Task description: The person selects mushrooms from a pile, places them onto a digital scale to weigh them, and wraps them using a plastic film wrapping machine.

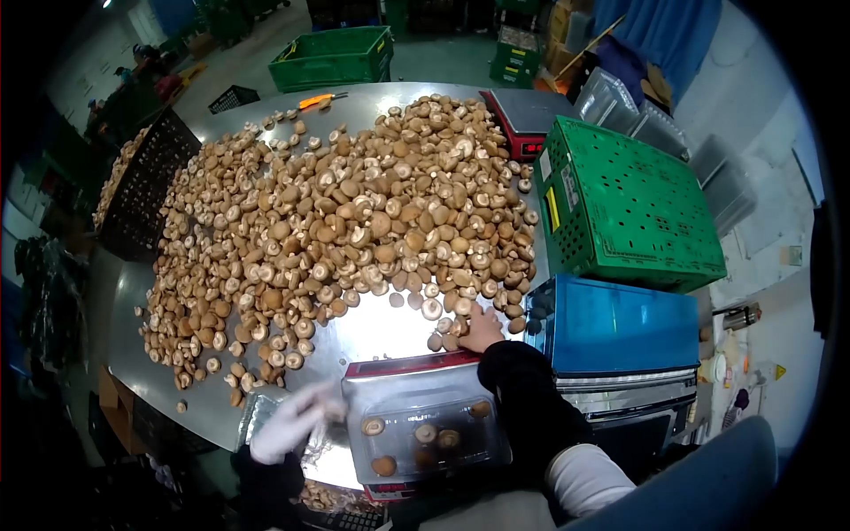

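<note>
A clear plastic tray (403, 442) holds several brown mushrooms and rests on a red-edged scale (416, 364) in front of me. My right hand (483, 330), bare, reaches past the scale's right end, its thumb and fingers around a mushroom (459, 327) at the near edge of the pile. Other loose mushrooms touch or lie close to these fingertips. Left of the scale, my left hand (297, 422) wears a white glove and is smeared by motion. Its fingers point toward the tray, and what they hold, if anything, is unclear.
A wide heap of mushrooms (354, 221) covers much of the metal table (128, 327). To the right stand a green perforated crate (633, 199) and a blue-topped stack (624, 323). Another scale (531, 111), an orange-handled tool (319, 101) and a tipped black basket (146, 190) are farther off.
</note>
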`<move>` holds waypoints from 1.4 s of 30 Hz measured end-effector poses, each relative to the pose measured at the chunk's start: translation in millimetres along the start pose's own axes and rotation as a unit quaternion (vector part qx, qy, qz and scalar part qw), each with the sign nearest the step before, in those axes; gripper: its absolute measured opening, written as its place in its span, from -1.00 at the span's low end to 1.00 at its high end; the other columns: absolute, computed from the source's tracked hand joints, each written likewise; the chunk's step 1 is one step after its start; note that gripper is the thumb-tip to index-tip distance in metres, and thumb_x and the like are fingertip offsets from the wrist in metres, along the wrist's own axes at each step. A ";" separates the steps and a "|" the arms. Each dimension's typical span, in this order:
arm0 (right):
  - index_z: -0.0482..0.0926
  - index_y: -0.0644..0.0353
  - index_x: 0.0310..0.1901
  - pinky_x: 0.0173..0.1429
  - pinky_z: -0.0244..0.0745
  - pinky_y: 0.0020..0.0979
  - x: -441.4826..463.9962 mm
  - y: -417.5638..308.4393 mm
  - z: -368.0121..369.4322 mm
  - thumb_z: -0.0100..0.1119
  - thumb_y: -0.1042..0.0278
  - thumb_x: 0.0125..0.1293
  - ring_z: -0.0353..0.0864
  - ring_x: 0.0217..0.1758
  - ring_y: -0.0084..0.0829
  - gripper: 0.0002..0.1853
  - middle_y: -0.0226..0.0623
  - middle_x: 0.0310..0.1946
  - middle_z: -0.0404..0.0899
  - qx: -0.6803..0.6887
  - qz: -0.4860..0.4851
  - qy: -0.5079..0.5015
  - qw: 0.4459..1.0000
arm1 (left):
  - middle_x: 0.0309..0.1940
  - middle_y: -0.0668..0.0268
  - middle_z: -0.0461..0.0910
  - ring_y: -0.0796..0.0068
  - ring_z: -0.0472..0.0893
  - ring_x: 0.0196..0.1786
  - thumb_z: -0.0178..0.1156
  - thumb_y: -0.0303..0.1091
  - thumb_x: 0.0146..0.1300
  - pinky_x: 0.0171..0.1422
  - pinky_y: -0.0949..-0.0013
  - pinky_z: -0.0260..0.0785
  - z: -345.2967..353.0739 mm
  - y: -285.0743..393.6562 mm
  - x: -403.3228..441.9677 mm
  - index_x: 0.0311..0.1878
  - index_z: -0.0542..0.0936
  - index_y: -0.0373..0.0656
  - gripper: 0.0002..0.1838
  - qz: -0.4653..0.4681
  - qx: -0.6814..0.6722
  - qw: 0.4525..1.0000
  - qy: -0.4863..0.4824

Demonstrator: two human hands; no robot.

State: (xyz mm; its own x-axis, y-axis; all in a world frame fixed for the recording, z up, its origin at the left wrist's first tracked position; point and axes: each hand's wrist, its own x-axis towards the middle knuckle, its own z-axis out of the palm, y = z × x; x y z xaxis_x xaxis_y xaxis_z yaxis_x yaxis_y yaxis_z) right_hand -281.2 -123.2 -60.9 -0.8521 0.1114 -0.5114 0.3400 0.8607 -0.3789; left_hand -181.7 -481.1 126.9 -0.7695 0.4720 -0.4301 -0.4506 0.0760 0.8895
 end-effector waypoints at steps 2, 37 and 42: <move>0.22 0.04 0.27 0.22 0.36 0.04 -7.6 -16.0 -10.4 0.45 0.19 -0.10 0.37 0.21 0.14 -0.15 0.08 0.16 0.29 0.007 -0.067 -0.005 0.998 | -0.01 0.21 0.55 0.45 0.53 0.08 0.12 -0.30 0.36 0.16 0.43 0.38 -14.7 -14.4 65.5 0.33 0.32 -0.31 -0.47 0.039 0.201 0.978 0.048; 0.39 0.16 -0.02 0.00 0.45 -0.36 28.6 -12.5 -22.3 0.30 0.38 0.02 0.52 -0.10 -0.31 -0.55 -0.20 -0.14 0.47 0.364 -0.165 0.115 0.910 | -0.14 0.11 0.53 0.22 0.58 -0.08 0.38 -0.30 0.03 0.08 0.25 0.43 -30.2 -129.9 238.1 -0.02 0.49 -0.20 -0.56 0.044 0.319 0.941 0.108; 0.43 0.02 -0.01 0.04 0.47 -0.26 27.8 -42.0 -19.1 0.32 0.29 -0.02 0.55 -0.03 -0.10 -0.52 -0.16 -0.02 0.45 0.205 -0.265 0.077 0.939 | -0.11 -0.05 0.52 -0.09 0.54 -0.04 0.17 -0.21 0.15 0.03 0.05 0.42 8.3 -103.5 242.2 0.03 0.46 -0.04 -0.63 0.022 0.548 0.831 0.089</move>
State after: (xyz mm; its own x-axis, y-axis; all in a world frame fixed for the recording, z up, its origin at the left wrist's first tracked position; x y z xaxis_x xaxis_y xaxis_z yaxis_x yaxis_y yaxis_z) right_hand -326.7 -146.8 -44.4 -0.9815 -0.1816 -0.0611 -0.0509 0.5549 -0.8303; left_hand -317.7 -367.4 -68.1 -0.8729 0.3661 -0.3226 0.1886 0.8628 0.4690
